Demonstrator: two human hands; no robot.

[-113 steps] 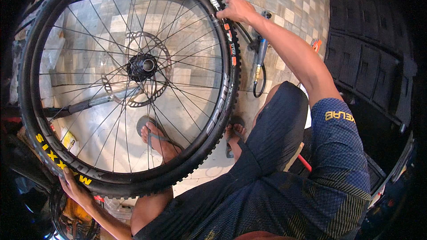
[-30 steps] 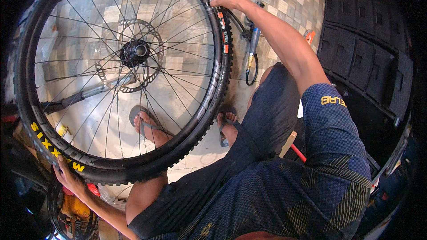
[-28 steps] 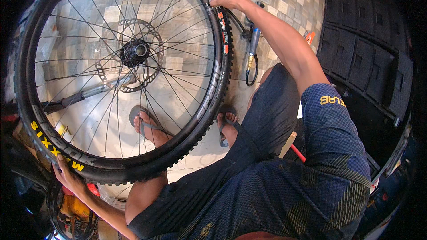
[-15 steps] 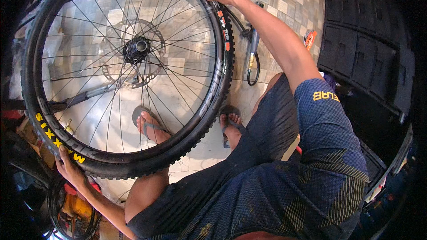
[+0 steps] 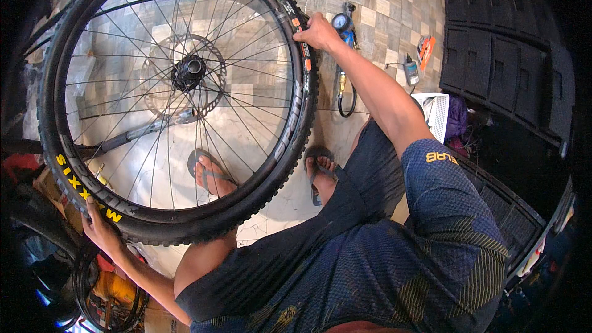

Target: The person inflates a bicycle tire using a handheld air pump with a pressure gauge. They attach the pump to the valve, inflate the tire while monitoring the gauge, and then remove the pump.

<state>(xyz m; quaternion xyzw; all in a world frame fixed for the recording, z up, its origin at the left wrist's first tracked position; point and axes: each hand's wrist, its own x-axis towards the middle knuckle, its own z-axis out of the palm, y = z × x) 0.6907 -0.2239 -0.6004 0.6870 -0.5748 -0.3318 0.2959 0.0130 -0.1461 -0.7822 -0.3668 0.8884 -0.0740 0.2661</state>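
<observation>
A bicycle wheel with a black knobby tyre (image 5: 185,232) is held up before me, its spokes running to a black hub (image 5: 188,72) and a silver disc rotor (image 5: 220,80). At the wheel's lower left, my left hand (image 5: 103,234) grips the tyre beside its yellow lettering, thumb on the near sidewall. My right hand (image 5: 319,32) is closed on the tyre's upper right, thumb by the orange marks and fingers round the outer tread. The far side of the tyre, under both hands, is hidden.
Beyond my right forearm lie an air inflator with a round gauge (image 5: 341,23), a small bottle (image 5: 411,71) and an orange item (image 5: 425,52). A white basket (image 5: 436,111) and dark drawers (image 5: 487,55) stand right. A grey tube (image 5: 135,132) shows behind the spokes; coiled black cable (image 5: 80,283) lies lower left.
My right hand has moved nearer to me along the tyre, from the white lettering to the orange marks. The wheel has shifted slightly; the gauge, bottle and basket now show.
</observation>
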